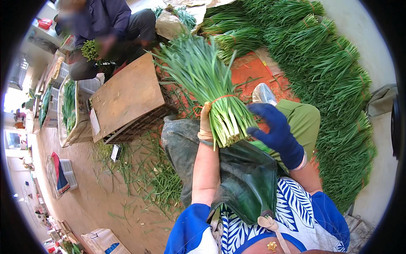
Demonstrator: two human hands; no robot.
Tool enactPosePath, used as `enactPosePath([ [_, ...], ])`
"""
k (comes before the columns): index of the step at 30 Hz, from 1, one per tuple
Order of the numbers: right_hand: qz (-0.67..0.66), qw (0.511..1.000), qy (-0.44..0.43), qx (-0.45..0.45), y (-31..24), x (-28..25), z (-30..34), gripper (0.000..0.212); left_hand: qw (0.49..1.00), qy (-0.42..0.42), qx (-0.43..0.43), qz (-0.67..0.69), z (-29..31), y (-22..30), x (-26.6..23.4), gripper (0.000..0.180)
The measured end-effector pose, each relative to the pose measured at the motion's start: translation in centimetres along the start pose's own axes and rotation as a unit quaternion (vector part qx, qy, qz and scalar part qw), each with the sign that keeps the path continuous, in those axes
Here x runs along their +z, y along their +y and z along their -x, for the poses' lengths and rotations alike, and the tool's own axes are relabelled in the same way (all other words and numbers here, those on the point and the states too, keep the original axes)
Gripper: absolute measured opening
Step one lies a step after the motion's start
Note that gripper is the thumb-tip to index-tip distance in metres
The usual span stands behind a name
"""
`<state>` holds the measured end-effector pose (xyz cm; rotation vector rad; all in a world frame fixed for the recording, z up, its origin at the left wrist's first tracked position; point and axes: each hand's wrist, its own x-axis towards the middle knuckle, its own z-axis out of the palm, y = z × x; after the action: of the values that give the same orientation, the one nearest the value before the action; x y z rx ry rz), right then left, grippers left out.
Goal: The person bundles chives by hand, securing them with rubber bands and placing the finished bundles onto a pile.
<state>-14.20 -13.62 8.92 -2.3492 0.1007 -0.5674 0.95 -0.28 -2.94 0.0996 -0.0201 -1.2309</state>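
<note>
A thick bunch of garlic chives [207,80] is held up over my lap, its leaves pointing away and its pale cut ends toward me. An orange-red band [223,97] circles the stems, with a loose loop showing at my left hand. My left hand [205,123], in a tan glove, is closed round the left side of the stems below the band; the bunch hides most of its fingers. On the other side, my right hand [277,134], in a dark blue glove, has its fingers apart beside the cut ends. Whether its fingertips touch the stems I cannot tell.
Banded bunches of chives [334,80] are piled along the right and far side. A wooden board on a crate [129,95] stands ahead left, near a white basket [67,133] of greens. Loose leaves [163,180] litter the floor. Another person [108,25] sits far left holding greens.
</note>
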Motion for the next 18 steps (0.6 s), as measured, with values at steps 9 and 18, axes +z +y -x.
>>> enactPosePath([
  [9, 0.218, 0.973, -0.015, -0.070, -3.2, 3.6, -1.8, 0.048, 0.993, 0.040, 0.105, -0.035, 0.2, 0.3, -1.2, 0.080],
  [18, 0.071, 0.972, -0.072, -0.212, -1.2, 3.2, -2.5, 0.011, 0.997, -0.004, 0.078, -0.007, 0.1, 0.3, -0.7, 0.074],
])
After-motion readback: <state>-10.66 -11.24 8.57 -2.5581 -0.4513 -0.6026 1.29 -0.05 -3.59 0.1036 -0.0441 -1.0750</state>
